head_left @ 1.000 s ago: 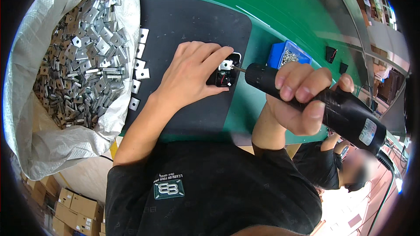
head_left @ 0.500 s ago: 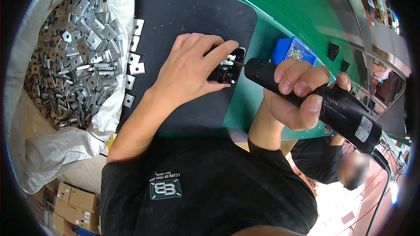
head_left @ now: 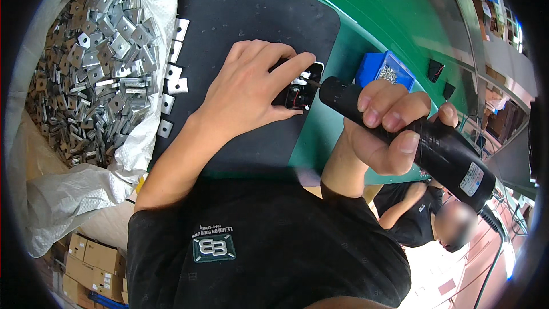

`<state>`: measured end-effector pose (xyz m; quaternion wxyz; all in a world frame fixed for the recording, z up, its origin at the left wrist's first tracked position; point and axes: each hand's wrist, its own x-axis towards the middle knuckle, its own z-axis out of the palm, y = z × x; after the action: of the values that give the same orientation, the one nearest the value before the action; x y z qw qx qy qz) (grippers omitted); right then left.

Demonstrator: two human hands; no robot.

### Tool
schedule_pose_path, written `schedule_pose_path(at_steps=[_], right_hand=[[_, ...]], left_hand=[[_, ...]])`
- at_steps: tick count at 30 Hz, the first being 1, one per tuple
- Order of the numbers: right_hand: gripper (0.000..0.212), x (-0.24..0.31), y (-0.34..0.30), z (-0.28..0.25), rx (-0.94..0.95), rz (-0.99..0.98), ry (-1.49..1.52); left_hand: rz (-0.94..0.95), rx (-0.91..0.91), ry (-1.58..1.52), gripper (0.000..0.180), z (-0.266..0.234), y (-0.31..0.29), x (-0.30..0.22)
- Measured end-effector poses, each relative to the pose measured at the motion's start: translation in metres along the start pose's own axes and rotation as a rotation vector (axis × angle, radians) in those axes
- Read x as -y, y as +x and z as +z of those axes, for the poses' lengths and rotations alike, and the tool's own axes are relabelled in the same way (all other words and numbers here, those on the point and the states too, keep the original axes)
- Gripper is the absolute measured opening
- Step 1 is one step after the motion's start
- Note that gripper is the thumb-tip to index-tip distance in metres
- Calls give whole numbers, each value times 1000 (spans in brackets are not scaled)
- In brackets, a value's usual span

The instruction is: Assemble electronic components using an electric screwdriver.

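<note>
My left hand (head_left: 251,83) is closed around a small black housing (head_left: 297,102) on the dark mat, partly hiding it. Inside the housing a bright metal piece and thin red wires show. My right hand (head_left: 389,120) grips a black corded electric screwdriver (head_left: 452,157) from the right. Its thin bit points left into the housing at the metal piece; whether the tip sits on a screw is too small to tell. Left of my left forearm, several square metal plates with holes (head_left: 178,86) lie in a column along the mat's left edge.
A white woven sack (head_left: 163,0) full of metal plates stands at the left. Beyond the screwdriver is a blue bin (head_left: 373,68) of small screws. Two small black parts (head_left: 436,70) lie on the green tabletop (head_left: 394,11). Another person (head_left: 414,214) sits at lower right.
Both hands keep their hold, and the bit stays at the housing. The view has shifted slightly. The other person's arm now shows bent across their front.
</note>
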<state>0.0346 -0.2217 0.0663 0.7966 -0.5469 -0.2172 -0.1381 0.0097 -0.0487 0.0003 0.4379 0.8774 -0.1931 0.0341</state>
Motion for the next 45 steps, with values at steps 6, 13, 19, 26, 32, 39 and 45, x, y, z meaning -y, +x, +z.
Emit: schedule_pose_path(at_steps=[6, 13, 19, 26, 32, 39, 45], right_hand=[[51, 3, -3, 6, -14, 11, -12], [38, 3, 1, -5, 241, -5, -47], [53, -2, 11, -10, 484, -1, -62], [67, -1, 15, -10, 443, -47, 78], [61, 65, 48, -34, 295, -109, 187], [59, 91, 43, -48, -105, -46, 11], [61, 99, 42, -49, -131, -135, 6]], left_hand=[[-6, 14, -9, 75, -1, 0, 0], [-13, 8, -31, 75, 0, 1, 1], [-5, 10, -47, 76, -1, 1, 1], [0, 14, -28, 76, -2, 0, 0], [26, -125, 65, 73, -2, 30, -6], [172, -255, 324, 71, 4, 128, 16], [167, -226, 626, 65, 4, 140, 30]])
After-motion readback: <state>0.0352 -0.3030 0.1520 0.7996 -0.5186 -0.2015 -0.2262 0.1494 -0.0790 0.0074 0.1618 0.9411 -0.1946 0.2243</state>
